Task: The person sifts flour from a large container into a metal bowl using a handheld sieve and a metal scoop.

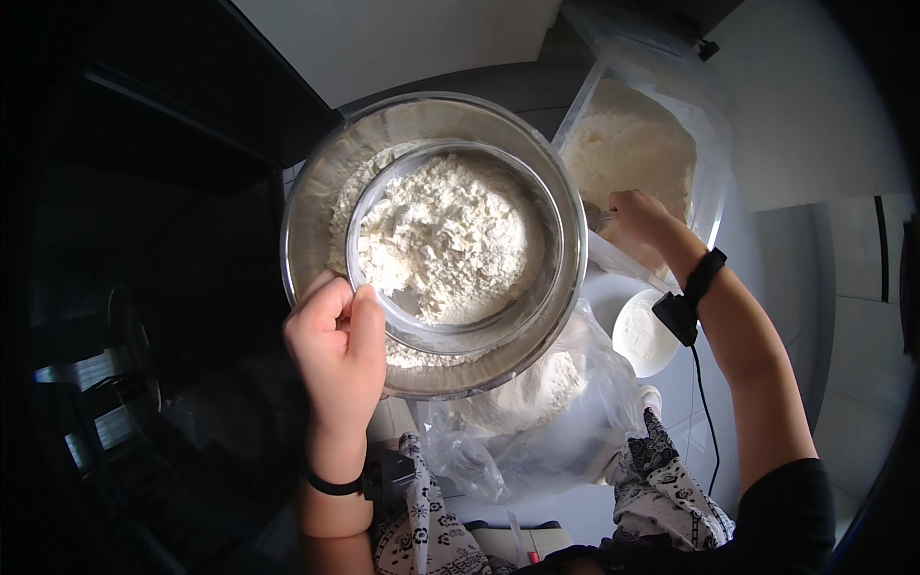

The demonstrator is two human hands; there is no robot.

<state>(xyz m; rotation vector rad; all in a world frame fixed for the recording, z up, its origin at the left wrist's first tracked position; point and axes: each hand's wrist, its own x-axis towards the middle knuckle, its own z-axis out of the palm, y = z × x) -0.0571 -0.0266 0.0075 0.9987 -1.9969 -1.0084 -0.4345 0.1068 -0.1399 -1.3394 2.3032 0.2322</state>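
My left hand (pixel 336 345) grips the near left rim of a round metal vessel (pixel 550 237), thumb on top and fingers beneath. Whether its base is mesh or solid cannot be told. Clumpy white flour (pixel 453 230) fills most of it. The vessel is over a wide stainless steel bowl (pixel 309 223), in which more flour shows around it. At the right, my right hand (pixel 638 213) holds the handle of a metal scoop (pixel 593 215), partly hidden by the bowl's rim. This scoop is at the near side of a large clear plastic bag (pixel 708 172) of off-white flour (pixel 625 151).
A second clear plastic bag (pixel 496 460) with white flour (pixel 539 395) sits below the bowl, between my legs. A white bowl (pixel 640 338) of white powder stands on the tiled floor to the right. A dark glossy surface (pixel 180 237) borders the left; a white panel (pixel 402 43) lies ahead.
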